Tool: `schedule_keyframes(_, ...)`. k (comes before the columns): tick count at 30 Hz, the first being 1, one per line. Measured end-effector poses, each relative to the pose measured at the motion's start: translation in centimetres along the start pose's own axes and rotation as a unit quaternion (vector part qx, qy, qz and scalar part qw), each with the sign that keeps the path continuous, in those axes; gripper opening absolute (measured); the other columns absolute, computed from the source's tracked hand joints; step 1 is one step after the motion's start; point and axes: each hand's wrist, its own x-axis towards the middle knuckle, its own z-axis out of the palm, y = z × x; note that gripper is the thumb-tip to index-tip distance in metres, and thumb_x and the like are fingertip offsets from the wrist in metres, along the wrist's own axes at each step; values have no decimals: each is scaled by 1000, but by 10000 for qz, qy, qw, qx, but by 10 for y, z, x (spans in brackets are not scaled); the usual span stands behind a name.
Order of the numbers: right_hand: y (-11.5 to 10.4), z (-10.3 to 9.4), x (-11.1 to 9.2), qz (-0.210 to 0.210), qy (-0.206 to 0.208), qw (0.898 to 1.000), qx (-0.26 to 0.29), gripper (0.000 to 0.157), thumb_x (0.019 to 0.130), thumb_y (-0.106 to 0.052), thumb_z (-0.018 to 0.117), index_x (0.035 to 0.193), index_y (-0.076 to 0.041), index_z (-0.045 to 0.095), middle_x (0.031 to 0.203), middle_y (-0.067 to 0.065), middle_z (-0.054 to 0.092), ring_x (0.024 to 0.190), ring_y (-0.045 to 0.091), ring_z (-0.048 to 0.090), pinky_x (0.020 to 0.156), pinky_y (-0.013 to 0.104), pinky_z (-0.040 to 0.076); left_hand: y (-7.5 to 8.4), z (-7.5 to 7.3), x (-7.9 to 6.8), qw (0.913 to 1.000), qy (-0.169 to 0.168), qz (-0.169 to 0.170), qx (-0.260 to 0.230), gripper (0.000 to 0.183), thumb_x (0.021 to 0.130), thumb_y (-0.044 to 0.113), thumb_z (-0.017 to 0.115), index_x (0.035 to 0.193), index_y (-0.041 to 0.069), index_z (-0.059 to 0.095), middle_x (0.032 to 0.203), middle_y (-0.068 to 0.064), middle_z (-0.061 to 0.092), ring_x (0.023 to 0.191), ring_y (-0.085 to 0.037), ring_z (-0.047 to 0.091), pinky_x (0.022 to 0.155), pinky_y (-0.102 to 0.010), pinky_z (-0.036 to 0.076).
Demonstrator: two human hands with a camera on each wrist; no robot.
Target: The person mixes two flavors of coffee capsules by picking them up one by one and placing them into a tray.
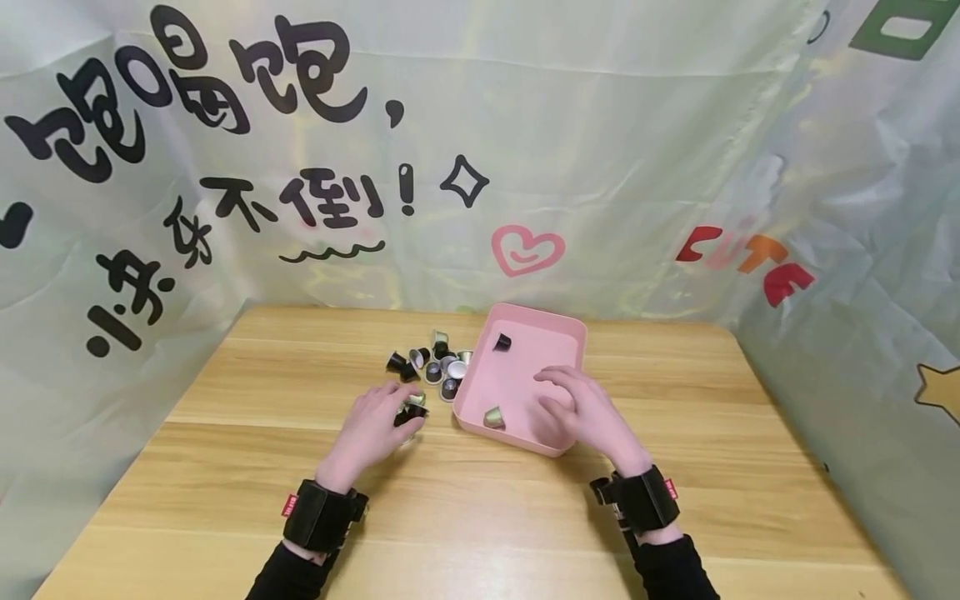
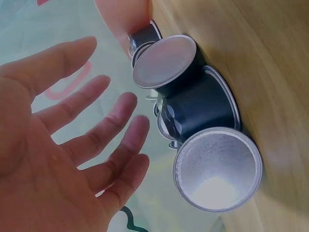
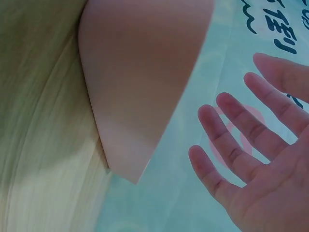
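Observation:
My left hand [image 1: 369,423] reaches over a few coffee capsules [image 1: 415,410] at the near side of a loose pile. In the left wrist view its fingers are spread and relaxed, apart from the dark capsules [image 2: 200,108], and one capsule shows its silver lid [image 2: 217,169] to the camera. Over the right part of a shallow pink tray [image 1: 555,354] hovers my right hand [image 1: 592,410], its loosely extended fingers holding nothing. Inside the tray lie a black capsule [image 1: 502,342] toward the back and a pale gold capsule [image 1: 493,417] near the front left corner.
The rest of the capsule pile [image 1: 433,372], black, silver and pale green, lies against the tray's left side. Everything stands on a wooden table [image 1: 675,467]. A printed curtain [image 1: 615,167] hangs behind the table's back edge and along both sides.

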Motion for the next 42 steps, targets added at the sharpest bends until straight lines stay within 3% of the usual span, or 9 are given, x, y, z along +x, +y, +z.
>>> schedule_keyframes(7, -3, -1, -1, -79, 82, 9999, 91, 31, 94, -11, 68, 124, -8, 66, 130, 11, 67, 125, 32, 61, 104, 50, 51, 0, 1, -3, 9996, 64, 172, 198, 42, 88, 24, 75, 127, 13, 64, 123, -15, 65, 116, -41, 60, 100, -61, 49)
schedule_keyframes(20, -2, 1, -2, -160, 119, 9998, 73, 30, 94, -10, 68, 124, -8, 66, 129, 10, 68, 124, 31, 62, 102, 49, 51, -2, 5, -3, 9990, 57, 214, 389, 41, 88, 22, 76, 125, 11, 65, 122, -17, 66, 112, -40, 60, 93, -56, 52)
schedule_keyframes(37, -3, 2, -1, -265, 174, 9995, 86, 29, 93, -8, 69, 122, -5, 68, 126, 12, 70, 122, 31, 64, 102, 49, 52, 1, 6, -2, 9988, 117, 389, 289, 42, 86, 16, 76, 126, 8, 65, 133, -18, 63, 120, -40, 60, 103, -60, 49)
schedule_keyframes(42, -3, 2, -1, -284, 172, 9994, 90, 29, 93, -8, 69, 122, -6, 68, 126, 12, 70, 121, 31, 64, 101, 48, 52, 2, 7, -2, 9985, 14, 397, 378, 40, 86, 15, 76, 125, 8, 67, 132, -17, 63, 117, -39, 60, 99, -58, 51)
